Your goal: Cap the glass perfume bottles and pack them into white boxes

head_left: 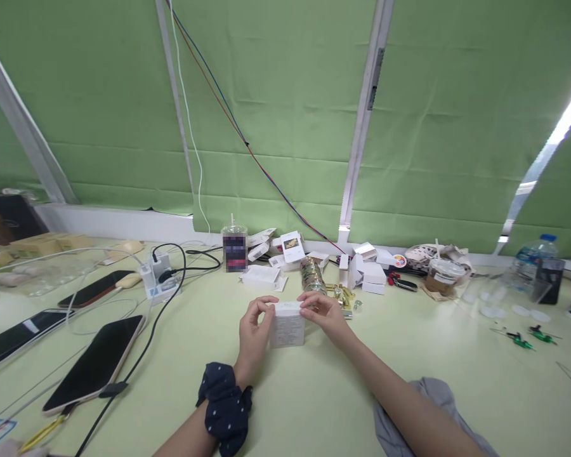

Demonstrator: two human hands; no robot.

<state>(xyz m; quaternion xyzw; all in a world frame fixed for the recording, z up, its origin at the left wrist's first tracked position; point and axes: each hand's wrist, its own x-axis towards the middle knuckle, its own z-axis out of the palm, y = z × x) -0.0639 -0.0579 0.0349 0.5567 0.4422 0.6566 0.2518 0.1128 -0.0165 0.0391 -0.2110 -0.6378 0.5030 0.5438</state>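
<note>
A small white box point(288, 330) with fine grey print on its near face stands upright at the middle of the table. My left hand point(255, 327) pinches its upper left corner, a dark dotted scrunchie point(226, 406) round the wrist. At the upper right corner the fingers of my right hand point(327, 314) are closed on the same box. Just beyond it lie a stack of shiny round metal pieces point(313, 276) and some gold-coloured metal parts point(342, 295). Several more white boxes point(261, 277) are heaped behind these.
On the left are phones point(95, 362), a power strip point(159, 285) and loose cables. A lidded cup point(235, 251) stands at the back. To the right are another drink cup point(442, 276), a water bottle point(535, 257) and small green-handled tools point(521, 341). Green blinds point(285, 95) hang behind.
</note>
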